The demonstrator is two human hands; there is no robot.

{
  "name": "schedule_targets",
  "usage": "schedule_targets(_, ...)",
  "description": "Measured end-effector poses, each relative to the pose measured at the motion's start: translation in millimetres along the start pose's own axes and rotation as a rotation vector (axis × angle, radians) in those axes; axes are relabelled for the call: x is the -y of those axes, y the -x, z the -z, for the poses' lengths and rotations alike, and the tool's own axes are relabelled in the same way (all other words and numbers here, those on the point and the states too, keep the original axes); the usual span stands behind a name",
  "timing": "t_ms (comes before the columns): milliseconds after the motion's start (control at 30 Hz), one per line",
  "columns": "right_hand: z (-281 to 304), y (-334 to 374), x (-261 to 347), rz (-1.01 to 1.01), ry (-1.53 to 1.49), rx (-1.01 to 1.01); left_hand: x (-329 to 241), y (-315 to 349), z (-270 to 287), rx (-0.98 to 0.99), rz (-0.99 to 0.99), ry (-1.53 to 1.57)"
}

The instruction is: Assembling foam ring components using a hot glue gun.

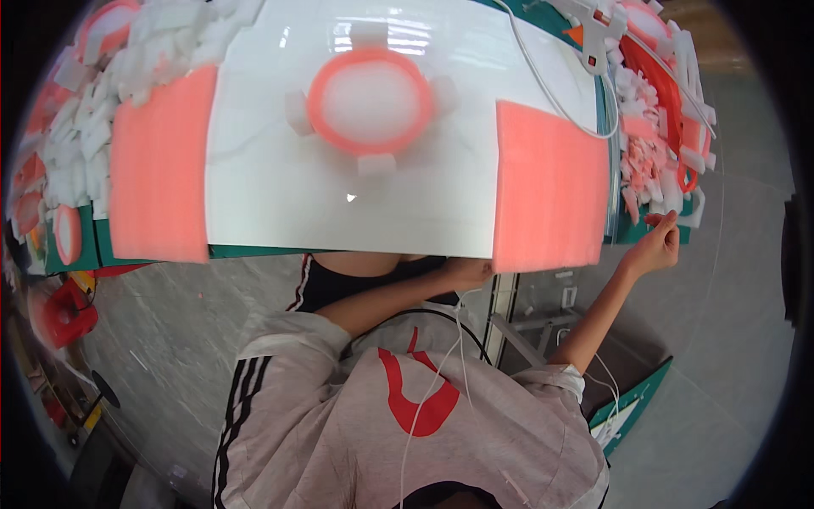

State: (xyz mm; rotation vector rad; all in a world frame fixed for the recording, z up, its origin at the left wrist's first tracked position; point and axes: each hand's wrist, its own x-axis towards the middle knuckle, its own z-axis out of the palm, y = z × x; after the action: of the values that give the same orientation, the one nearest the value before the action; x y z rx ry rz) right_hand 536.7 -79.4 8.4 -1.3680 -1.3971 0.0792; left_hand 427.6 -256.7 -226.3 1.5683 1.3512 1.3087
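One pink sheet (pixel 549 187) lies left of the curled right hand (pixel 656 248), nearer the left hand (pixel 468 272), whose grip I cannot tell.

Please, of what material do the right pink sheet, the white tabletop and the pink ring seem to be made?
Right pink sheet: probably plastic foam, matte, since it shows no sharp reflections.
White tabletop: glossy, perhaps glass or a coated panel; lamp reflections show on it.
Pink ring: likely similar foam, judging by its matching colour, but blur leaves this open.
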Motion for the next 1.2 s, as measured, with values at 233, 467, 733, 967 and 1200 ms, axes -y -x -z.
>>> schedule_targets(233, -21.3, -13.3, -31.0, -0.013, 0.005, 0.126, -96.8, 26.3, 156.4, 0.301, 0.098, -0.223)
schedule_targets(467, -33.3, -20.3, -24.8, 0.308, 0.377, 0.091, -97.7, 63.9, 225.2, 0.098, 0.018, -0.514)
schedule_targets(733, -35.2, -23.8, -25.7, 0.435, 0.393, 0.090, -77.5, 74.6, 211.3, 0.130, -0.020, -0.569)
schedule_targets(967, -24.6, -31.6, -34.1, 0.391, 0.443, 0.135, -84.5, 61.6, 216.0, 0.073, -0.146, -0.565)
schedule_targets(1200, -31.5, -30.9, -14.2, 0.484, 0.449, 0.196, -87.9, 59.6, 217.0, 0.078, -0.119, -0.596)
